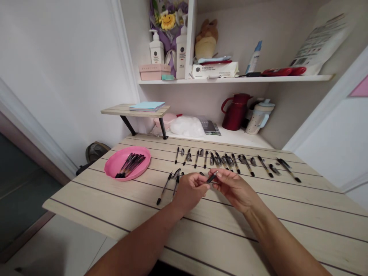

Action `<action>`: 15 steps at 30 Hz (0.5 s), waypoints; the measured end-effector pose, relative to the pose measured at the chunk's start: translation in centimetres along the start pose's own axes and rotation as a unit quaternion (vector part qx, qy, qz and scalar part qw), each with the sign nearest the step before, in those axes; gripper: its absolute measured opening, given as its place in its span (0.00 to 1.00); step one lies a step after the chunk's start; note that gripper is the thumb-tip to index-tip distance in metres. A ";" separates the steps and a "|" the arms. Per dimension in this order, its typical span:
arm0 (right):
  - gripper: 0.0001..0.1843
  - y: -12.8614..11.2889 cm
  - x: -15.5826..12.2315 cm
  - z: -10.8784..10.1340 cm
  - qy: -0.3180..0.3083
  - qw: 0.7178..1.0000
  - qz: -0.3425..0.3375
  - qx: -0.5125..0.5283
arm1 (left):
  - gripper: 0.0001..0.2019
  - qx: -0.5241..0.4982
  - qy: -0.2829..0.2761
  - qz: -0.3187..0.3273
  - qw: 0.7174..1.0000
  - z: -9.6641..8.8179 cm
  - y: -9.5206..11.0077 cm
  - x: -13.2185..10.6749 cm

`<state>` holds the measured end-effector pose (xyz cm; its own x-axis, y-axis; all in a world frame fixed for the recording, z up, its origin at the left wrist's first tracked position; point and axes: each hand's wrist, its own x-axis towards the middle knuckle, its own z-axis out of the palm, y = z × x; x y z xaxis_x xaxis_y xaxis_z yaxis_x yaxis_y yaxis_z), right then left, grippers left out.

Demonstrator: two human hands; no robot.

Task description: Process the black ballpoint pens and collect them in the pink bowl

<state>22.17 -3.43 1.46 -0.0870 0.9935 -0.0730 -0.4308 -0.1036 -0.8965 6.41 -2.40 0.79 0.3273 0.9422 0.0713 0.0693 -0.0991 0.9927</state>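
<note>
Both my hands meet over the middle of the wooden table (287,207). My left hand (189,189) is closed around a pen part I cannot make out. My right hand (232,186) pinches a short black pen piece (212,177) between thumb and fingers, its end pointing at the left hand. Just left of my left hand lie two black pens (168,186) on the table. A row of several pens and loose caps (230,160) stretches across the table beyond my hands. A pink plate (115,166) holding several black pens (130,165) sits at the left.
Behind the table a lower shelf carries a red jug (235,111), a pale cup (260,117) and a plastic bag (186,126). A small wooden riser (135,111) holds a blue notebook. Bottles, a box and a plush toy fill the upper shelf (230,79).
</note>
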 end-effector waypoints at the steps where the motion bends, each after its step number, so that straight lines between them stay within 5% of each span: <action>1: 0.13 0.2 0.1 -0.1 0.009 1.000 -0.004 0.002 | 0.06 0.000 0.001 -0.001 1.000 0.0 0.0 0.0; 11: 0.15 1.0 0.1 0.9 0.077 0.996 -0.043 -0.014 | 0.03 0.148 0.068 0.115 0.980 0.1 0.5 -0.5; 15: 0.15 0.3 -0.2 1.0 0.030 0.999 -0.038 -0.010 | 0.05 0.084 0.060 0.080 0.991 0.4 0.5 -0.5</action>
<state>21.17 -3.75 1.62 -0.0008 0.9995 -0.0303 -0.4166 -0.0279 -0.9087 6.66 -3.00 1.22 0.2340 0.9400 0.2482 0.1844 -0.2936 0.9380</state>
